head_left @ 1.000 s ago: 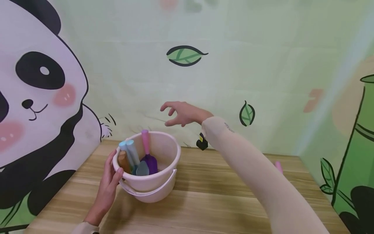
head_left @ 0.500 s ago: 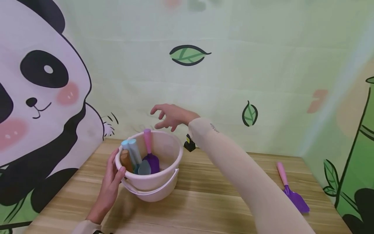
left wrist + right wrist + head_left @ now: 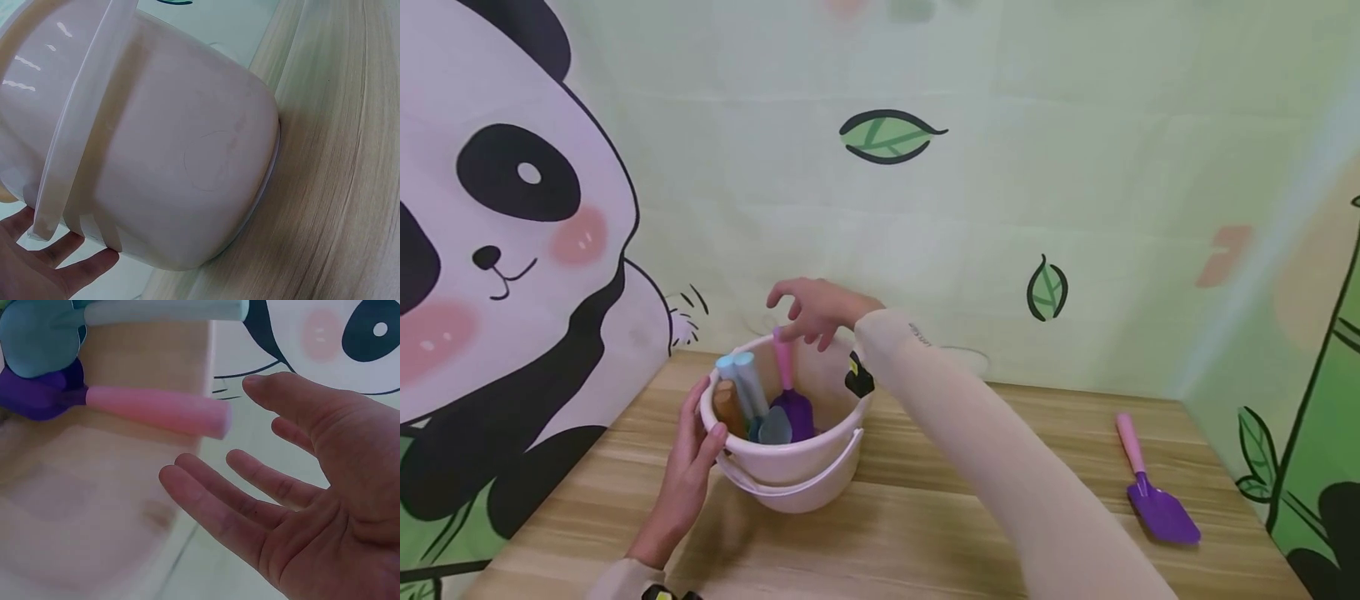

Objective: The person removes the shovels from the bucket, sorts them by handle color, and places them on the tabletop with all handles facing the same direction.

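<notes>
A pale pink bucket (image 3: 805, 492) stands on the wooden table. My left hand (image 3: 681, 467) holds its left side, with the thumb at the rim; in the left wrist view the fingers (image 3: 87, 270) touch the outer wall. Over the bucket's back rim is my right hand (image 3: 820, 312), fingers spread. The right wrist view shows a gap between it and the pink handle (image 3: 159, 412) of a purple toy shovel (image 3: 797, 414) leaning inside. Beside that shovel are light blue handles (image 3: 747, 383), a grey-blue blade (image 3: 775, 427) and a brown object (image 3: 727, 407).
Another purple toy shovel (image 3: 1163, 515) with a pink handle lies on the right of the table (image 3: 940, 533). A backdrop with a panda (image 3: 527, 242) and leaves rises behind the table. The bucket's white carrying handle (image 3: 808, 482) hangs down in front.
My right hand has moved left and down to the pink handle in the bucket. The shovel on the right has come out from behind my sleeve. My left hand stays on the bucket.
</notes>
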Motion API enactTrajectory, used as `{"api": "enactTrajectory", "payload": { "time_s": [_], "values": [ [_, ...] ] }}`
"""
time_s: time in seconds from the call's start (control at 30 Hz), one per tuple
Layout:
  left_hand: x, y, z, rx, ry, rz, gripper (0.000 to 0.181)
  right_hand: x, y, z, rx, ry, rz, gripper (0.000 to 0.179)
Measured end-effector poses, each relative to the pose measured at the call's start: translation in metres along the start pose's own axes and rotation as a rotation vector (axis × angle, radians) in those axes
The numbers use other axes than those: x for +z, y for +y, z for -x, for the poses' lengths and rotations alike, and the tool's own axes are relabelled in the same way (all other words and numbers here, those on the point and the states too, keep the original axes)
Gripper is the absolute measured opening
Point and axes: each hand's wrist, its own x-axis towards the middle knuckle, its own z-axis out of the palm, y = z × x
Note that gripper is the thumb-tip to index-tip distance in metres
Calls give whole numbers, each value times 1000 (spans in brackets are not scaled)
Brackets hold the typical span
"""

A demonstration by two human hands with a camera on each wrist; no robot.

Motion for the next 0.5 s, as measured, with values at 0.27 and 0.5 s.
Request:
{"api": "enactTrajectory", "payload": {
  "time_s": [0.27, 0.5],
  "values": [
    [-1, 2, -1, -38, -18, -45, 62, 10, -2, -6, -1, -18, -41, 45],
    [-2, -1, -1, -17, -13, -20, 62, 19, -1, -14, -4, 0, -21, 37]
  ]
}}
